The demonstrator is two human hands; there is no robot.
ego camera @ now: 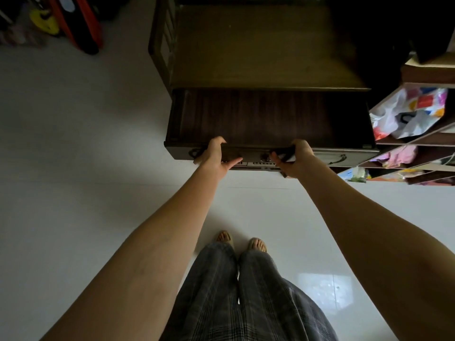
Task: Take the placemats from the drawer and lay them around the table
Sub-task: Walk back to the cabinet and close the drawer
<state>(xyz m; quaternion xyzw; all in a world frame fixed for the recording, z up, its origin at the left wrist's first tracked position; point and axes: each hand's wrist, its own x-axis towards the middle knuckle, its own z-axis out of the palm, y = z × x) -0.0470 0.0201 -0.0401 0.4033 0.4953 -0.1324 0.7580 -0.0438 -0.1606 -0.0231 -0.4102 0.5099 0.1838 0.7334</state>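
Head view, steeply down

One wide-angle camera looks forward and down from standing height at the open drawer [268,119], the floor [73,143] and feet [241,239], near.

We find no text, label, brand or number that we can read anywhere here. The colourful plastic bag [408,112] on the shelf at the right carries bright printed patches and a dark mark, but no letters we can make out. The light strip [256,164] under the drawer front [325,157] shows small dark marks, too small for us to tell.
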